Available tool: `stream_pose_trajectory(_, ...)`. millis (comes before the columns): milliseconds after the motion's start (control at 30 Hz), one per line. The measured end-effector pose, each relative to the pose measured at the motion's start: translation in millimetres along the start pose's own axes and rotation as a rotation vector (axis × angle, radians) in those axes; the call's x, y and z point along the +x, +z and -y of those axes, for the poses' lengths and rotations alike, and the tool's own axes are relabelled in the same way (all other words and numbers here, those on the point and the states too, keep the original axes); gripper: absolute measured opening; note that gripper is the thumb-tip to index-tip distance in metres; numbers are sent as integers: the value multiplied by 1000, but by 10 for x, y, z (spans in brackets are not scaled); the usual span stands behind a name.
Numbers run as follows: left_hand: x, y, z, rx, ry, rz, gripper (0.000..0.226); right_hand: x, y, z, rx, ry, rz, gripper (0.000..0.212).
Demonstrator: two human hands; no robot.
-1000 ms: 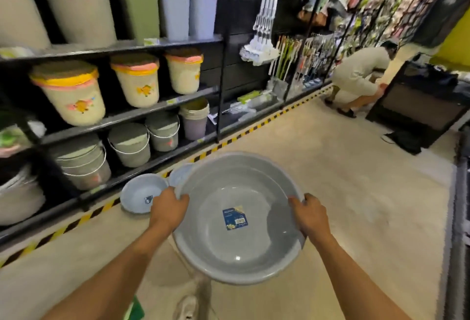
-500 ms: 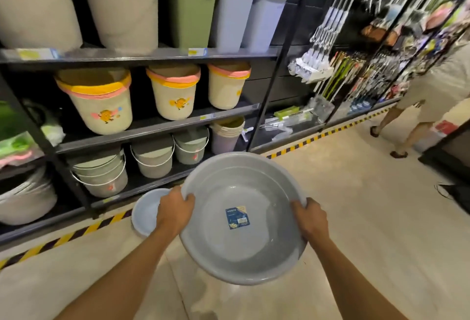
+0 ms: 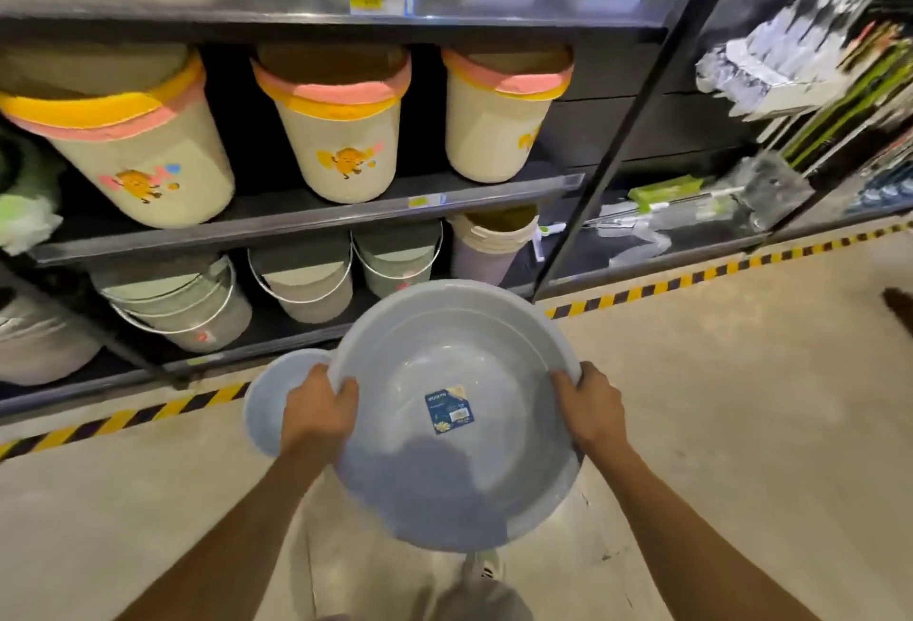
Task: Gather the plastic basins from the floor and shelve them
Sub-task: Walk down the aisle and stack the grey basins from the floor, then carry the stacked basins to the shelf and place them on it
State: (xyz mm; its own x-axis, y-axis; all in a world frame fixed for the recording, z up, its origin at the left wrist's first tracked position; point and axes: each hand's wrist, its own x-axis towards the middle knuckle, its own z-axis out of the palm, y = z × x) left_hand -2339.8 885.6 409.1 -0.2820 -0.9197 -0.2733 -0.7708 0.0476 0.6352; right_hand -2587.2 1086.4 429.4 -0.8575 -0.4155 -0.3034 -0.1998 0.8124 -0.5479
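I hold a large grey-blue plastic basin (image 3: 444,472) with a blue label inside, at waist height in front of the shelf. My left hand (image 3: 318,410) grips its left rim and my right hand (image 3: 588,405) grips its right rim. A smaller pale blue basin (image 3: 264,403) lies on the floor just left of it, partly hidden behind my left hand and the large basin. The dark metal shelf unit (image 3: 296,220) stands directly ahead.
Cream bins with yellow and pink rims (image 3: 341,126) fill the middle shelf, and grey pails with wire handles (image 3: 301,282) the bottom one. A yellow-black hazard stripe (image 3: 691,282) runs along the shelf base. Mops and cleaning tools (image 3: 790,57) hang at the right. Beige floor spreads to the right.
My view has turned left and closer to the shelf. The basin stays in both hands. The person at the right has dropped out of view.
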Motion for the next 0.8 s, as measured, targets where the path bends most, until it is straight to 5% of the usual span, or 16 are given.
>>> stream_pose_trajectory(200, 866, 1317, 389, -62, -61, -14, 18, 1340, 881, -492, -55, -23, 53, 35)
stream_pose_trajectory(500, 2348, 3412, 1923, -21, -129, -4, 20, 3093, 3171, -1722, -51, -112, 114, 26)
stream_pose_trajectory(800, 3038, 4448, 2924, 121, -78, -34, 29, 3770, 4471, -2453, -53, -191, 141, 29)
